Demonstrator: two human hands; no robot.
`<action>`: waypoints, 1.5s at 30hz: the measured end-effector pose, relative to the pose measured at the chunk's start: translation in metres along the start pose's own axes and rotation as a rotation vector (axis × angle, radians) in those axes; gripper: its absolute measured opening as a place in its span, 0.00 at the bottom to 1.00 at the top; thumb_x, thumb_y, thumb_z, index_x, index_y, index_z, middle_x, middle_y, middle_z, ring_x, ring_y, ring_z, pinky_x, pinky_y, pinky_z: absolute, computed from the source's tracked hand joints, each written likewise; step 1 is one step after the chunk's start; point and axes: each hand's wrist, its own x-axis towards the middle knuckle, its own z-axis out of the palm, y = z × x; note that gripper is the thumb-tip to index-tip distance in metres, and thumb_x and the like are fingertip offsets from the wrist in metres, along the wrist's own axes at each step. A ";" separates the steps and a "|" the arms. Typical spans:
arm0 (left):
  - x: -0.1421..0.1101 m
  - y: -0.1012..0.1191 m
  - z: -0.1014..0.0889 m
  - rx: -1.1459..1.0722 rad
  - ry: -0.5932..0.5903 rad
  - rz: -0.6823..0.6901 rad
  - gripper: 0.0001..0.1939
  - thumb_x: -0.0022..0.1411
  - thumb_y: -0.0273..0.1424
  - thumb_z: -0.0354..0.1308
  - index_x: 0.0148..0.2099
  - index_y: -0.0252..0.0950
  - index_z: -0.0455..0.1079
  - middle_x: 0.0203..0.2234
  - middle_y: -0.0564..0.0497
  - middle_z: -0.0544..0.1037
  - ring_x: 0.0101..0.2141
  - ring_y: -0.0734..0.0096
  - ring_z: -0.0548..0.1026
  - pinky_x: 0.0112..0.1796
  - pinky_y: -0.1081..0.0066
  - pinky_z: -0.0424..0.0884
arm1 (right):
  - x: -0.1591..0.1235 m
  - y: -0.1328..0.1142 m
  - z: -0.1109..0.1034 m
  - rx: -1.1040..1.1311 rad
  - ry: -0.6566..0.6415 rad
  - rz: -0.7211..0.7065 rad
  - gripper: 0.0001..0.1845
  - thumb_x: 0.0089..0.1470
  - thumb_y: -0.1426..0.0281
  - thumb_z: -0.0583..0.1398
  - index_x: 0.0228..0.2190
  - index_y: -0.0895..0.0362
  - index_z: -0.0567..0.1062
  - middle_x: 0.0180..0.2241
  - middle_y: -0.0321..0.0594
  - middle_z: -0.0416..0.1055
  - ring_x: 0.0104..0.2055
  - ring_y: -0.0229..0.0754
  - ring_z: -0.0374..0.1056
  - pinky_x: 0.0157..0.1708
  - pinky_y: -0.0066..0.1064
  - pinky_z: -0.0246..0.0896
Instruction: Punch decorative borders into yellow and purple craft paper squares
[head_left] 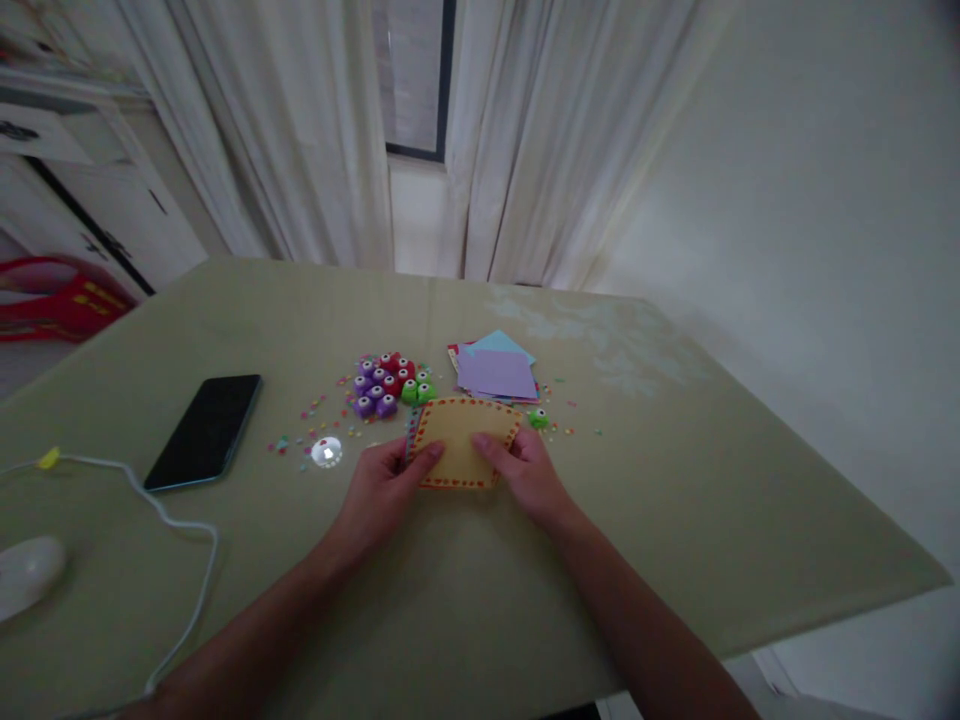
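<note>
Between my two hands is a yellowish paper card [457, 450] edged with a row of orange-red marks, raised a little off the table. My left hand [386, 485] pinches its left side, thumb on the face, fingers hidden behind. At the right side my right hand [529, 470] grips it the same way. Bluish edging shows behind the card's left edge, so more than one sheet may be held. Just beyond lies a pile of purple, red and green eyeball-like beads [386, 385]. A stack of purple and light-blue papers [499, 370] lies behind the card.
One green bead piece [538, 418] sits right of the card. Small colourful confetti bits and a shiny round disc [327, 452] lie left of it. Further left are a dark phone [206, 430], a white cable [180, 523] and a white mouse [30, 575] on the green-covered table [675, 500].
</note>
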 end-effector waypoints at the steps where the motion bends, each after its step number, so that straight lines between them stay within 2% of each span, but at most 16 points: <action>1: 0.000 0.002 0.000 0.000 0.000 -0.018 0.35 0.51 0.62 0.73 0.42 0.33 0.83 0.31 0.44 0.86 0.32 0.52 0.84 0.31 0.65 0.79 | -0.001 0.001 0.001 0.023 0.018 0.012 0.27 0.52 0.49 0.74 0.46 0.54 0.85 0.45 0.43 0.85 0.44 0.53 0.82 0.50 0.45 0.79; 3: -0.002 0.006 0.002 -0.008 0.002 -0.026 0.35 0.50 0.61 0.74 0.43 0.33 0.83 0.31 0.45 0.86 0.31 0.53 0.84 0.31 0.64 0.80 | -0.003 0.003 0.001 0.060 0.053 0.042 0.27 0.51 0.49 0.75 0.46 0.54 0.85 0.45 0.43 0.86 0.43 0.54 0.83 0.50 0.46 0.80; 8: -0.006 0.007 0.004 0.006 0.084 0.068 0.34 0.64 0.63 0.61 0.46 0.34 0.82 0.32 0.45 0.86 0.30 0.57 0.82 0.31 0.66 0.79 | -0.003 0.011 0.003 0.147 0.115 0.109 0.28 0.49 0.49 0.77 0.45 0.55 0.86 0.45 0.45 0.86 0.43 0.56 0.84 0.50 0.51 0.81; 11: -0.004 0.003 0.002 0.029 0.068 0.091 0.33 0.67 0.62 0.61 0.47 0.35 0.82 0.34 0.45 0.86 0.32 0.58 0.82 0.31 0.67 0.78 | -0.004 0.013 0.004 0.170 0.138 0.139 0.29 0.48 0.50 0.78 0.46 0.54 0.85 0.46 0.46 0.86 0.47 0.58 0.84 0.52 0.53 0.80; 14: -0.001 -0.002 -0.001 -0.060 0.023 0.040 0.30 0.65 0.59 0.65 0.48 0.35 0.80 0.36 0.45 0.86 0.33 0.58 0.83 0.33 0.67 0.79 | -0.007 0.014 0.005 0.181 0.180 0.206 0.30 0.48 0.51 0.78 0.47 0.54 0.84 0.47 0.47 0.86 0.47 0.59 0.84 0.52 0.53 0.81; 18: 0.001 -0.006 -0.001 -0.144 0.053 -0.013 0.27 0.58 0.56 0.72 0.39 0.36 0.76 0.32 0.47 0.86 0.29 0.62 0.82 0.31 0.68 0.79 | -0.011 0.011 0.005 0.163 0.215 0.242 0.31 0.45 0.53 0.80 0.46 0.55 0.82 0.47 0.47 0.86 0.46 0.58 0.84 0.51 0.52 0.82; 23: 0.001 -0.007 -0.003 -0.105 0.111 0.055 0.26 0.55 0.52 0.76 0.32 0.37 0.69 0.26 0.50 0.84 0.26 0.67 0.80 0.27 0.73 0.75 | -0.010 0.006 0.002 0.130 0.192 0.204 0.25 0.46 0.56 0.80 0.42 0.54 0.84 0.44 0.46 0.87 0.44 0.57 0.85 0.49 0.51 0.83; 25: 0.002 -0.006 -0.003 -0.110 0.121 0.060 0.28 0.53 0.52 0.77 0.33 0.38 0.67 0.26 0.52 0.83 0.25 0.68 0.80 0.26 0.73 0.74 | -0.009 0.005 0.001 0.138 0.184 0.195 0.24 0.47 0.56 0.80 0.42 0.54 0.84 0.45 0.46 0.87 0.45 0.58 0.85 0.49 0.52 0.83; 30: 0.004 -0.002 -0.003 -0.171 0.174 0.033 0.33 0.56 0.57 0.73 0.45 0.44 0.57 0.23 0.59 0.82 0.20 0.65 0.79 0.20 0.74 0.71 | -0.009 0.007 0.000 0.142 0.171 0.183 0.25 0.47 0.56 0.79 0.44 0.54 0.84 0.46 0.47 0.86 0.45 0.59 0.85 0.49 0.54 0.83; 32: 0.005 -0.001 -0.003 -0.165 0.171 0.054 0.34 0.56 0.56 0.74 0.47 0.44 0.58 0.25 0.59 0.82 0.22 0.65 0.81 0.23 0.72 0.74 | -0.009 0.009 0.001 0.139 0.181 0.185 0.26 0.47 0.56 0.80 0.44 0.54 0.84 0.46 0.47 0.86 0.45 0.59 0.85 0.48 0.54 0.84; 36: 0.006 -0.002 -0.004 -0.140 0.131 0.114 0.30 0.60 0.54 0.72 0.49 0.42 0.64 0.37 0.51 0.86 0.34 0.61 0.85 0.32 0.68 0.79 | -0.008 0.010 0.001 0.125 0.200 0.176 0.26 0.46 0.55 0.80 0.43 0.53 0.84 0.45 0.46 0.86 0.44 0.58 0.85 0.47 0.53 0.84; 39: 0.003 -0.002 -0.004 -0.118 0.103 0.171 0.27 0.66 0.52 0.69 0.55 0.40 0.67 0.44 0.45 0.86 0.42 0.57 0.86 0.39 0.65 0.81 | -0.006 0.004 -0.007 0.055 0.265 0.057 0.26 0.43 0.52 0.80 0.40 0.53 0.85 0.42 0.46 0.87 0.42 0.57 0.84 0.45 0.49 0.84; 42: -0.001 -0.004 -0.004 -0.082 0.044 0.222 0.30 0.68 0.48 0.67 0.65 0.42 0.66 0.51 0.41 0.84 0.51 0.53 0.84 0.49 0.60 0.80 | -0.006 -0.003 -0.015 -0.073 0.332 -0.077 0.22 0.43 0.54 0.80 0.36 0.53 0.85 0.37 0.43 0.86 0.38 0.53 0.82 0.42 0.44 0.82; 45: -0.005 -0.006 -0.003 0.074 0.018 0.229 0.29 0.68 0.46 0.66 0.66 0.42 0.70 0.55 0.41 0.83 0.55 0.50 0.82 0.49 0.60 0.80 | -0.005 -0.006 -0.017 -0.159 0.245 -0.110 0.16 0.43 0.60 0.79 0.32 0.51 0.84 0.31 0.37 0.84 0.33 0.48 0.79 0.36 0.38 0.78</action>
